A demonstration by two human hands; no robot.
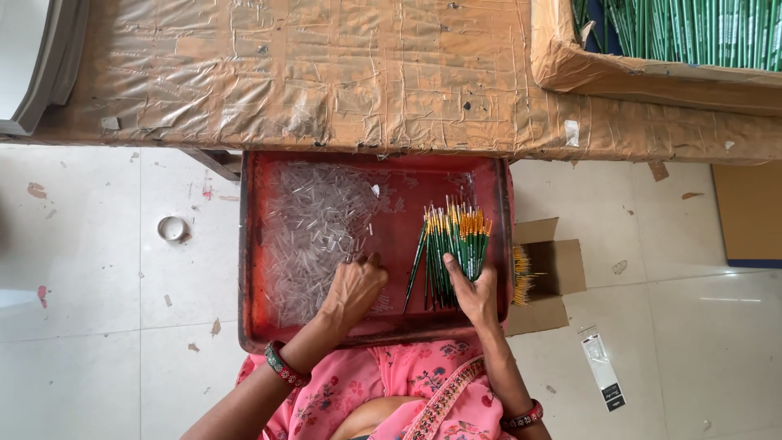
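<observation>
A red metal tray [252, 244] rests on my lap below a table edge. Its left half holds a heap of small clear plastic tubes [314, 224]. In its right half lies a bunch of thin green-handled paintbrushes [452, 248] with orange and yellow ends. My left hand [354, 289] rests knuckles up on the near edge of the tube heap, fingers curled into the tubes. My right hand [472, 293] lies on the lower ends of the brushes, fingers closed around several of them.
A tape-covered brown table [342, 73] spans the top. A cardboard box [652, 77] of green brushes sits at its right. A small open carton [550, 269] with yellow-tipped brushes stands right of the tray. A tape roll [172, 229] and a plastic sleeve [604, 371] lie on the tiled floor.
</observation>
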